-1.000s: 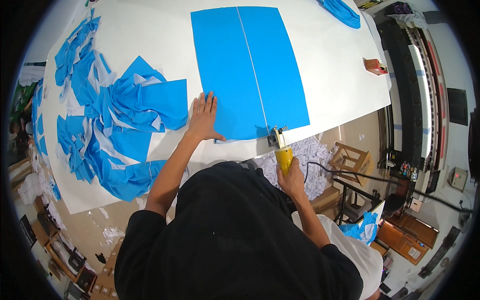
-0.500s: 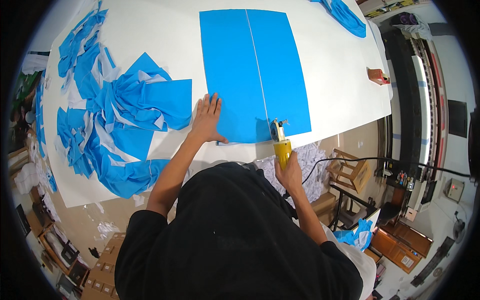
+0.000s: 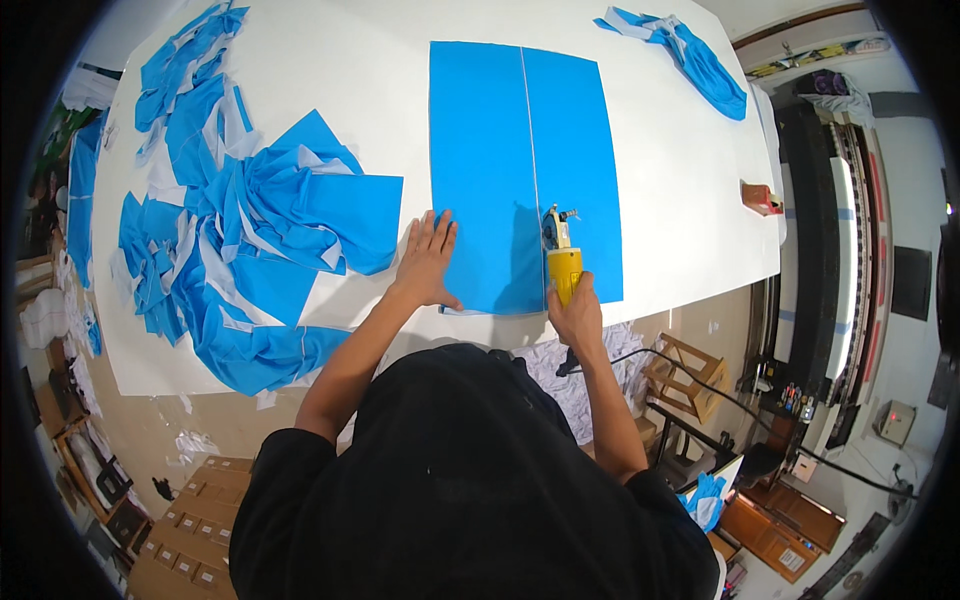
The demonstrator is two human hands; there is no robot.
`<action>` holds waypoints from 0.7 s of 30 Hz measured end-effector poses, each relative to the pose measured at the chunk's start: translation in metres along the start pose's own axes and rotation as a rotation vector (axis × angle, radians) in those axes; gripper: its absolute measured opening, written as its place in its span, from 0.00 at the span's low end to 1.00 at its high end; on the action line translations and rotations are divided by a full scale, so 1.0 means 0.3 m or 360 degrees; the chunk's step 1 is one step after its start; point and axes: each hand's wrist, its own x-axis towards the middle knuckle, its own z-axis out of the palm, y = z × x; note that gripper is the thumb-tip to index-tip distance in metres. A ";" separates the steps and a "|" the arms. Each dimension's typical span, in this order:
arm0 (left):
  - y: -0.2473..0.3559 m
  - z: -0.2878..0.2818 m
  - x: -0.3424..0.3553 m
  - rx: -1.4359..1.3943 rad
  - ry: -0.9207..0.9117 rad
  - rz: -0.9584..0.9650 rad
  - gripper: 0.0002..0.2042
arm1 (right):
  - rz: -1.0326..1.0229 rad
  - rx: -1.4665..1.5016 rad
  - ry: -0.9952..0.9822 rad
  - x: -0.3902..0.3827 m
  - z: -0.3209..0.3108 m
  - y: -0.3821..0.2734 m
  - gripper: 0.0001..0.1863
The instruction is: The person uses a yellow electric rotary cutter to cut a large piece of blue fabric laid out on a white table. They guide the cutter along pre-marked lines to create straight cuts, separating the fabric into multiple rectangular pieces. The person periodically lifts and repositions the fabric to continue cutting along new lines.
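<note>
Fingers (image 3: 437,237) spread, the left hand (image 3: 424,270) rested at the 8 o'clock edge of a blue cloth (image 3: 482,150), while the right hand (image 3: 576,313) curled round a yellow cutter (image 3: 564,264). The cloth lay at 12 o'clock on the desk (image 3: 685,200). Holding it flat and tracking the white line (image 3: 530,130) likely favoured cleaner cutting. Marks on the cutter were illegible.

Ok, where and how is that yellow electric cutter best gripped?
Probably by the rear of its yellow barrel, coming from the wearer's side and wrapping around it. The barrel is thick and rounded and points back toward the body, while the metal cutting head sits at the far end, over the flat blue fabric. The right hand holds it there.
</note>
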 end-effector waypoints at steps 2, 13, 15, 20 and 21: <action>0.001 -0.006 -0.001 -0.0002 -0.0005 -0.0004 0.75 | -0.0014 -0.0015 0.0012 0.067 0.008 -0.011 0.25; -0.003 -0.010 -0.006 -0.0052 0.0028 0.0014 0.74 | -0.0144 -0.0049 0.0019 0.409 0.026 -0.094 0.25; -0.002 -0.012 -0.006 -0.0064 0.0025 0.0006 0.73 | -0.0099 -0.0071 -0.0003 0.465 0.019 -0.130 0.25; -0.005 -0.013 -0.008 -0.0082 0.0042 0.0005 0.73 | -0.0031 0.0013 -0.0030 0.599 0.005 -0.202 0.25; -0.005 -0.016 -0.008 -0.0078 0.0028 0.0008 0.73 | -0.0039 0.0019 -0.0019 0.630 0.008 -0.204 0.25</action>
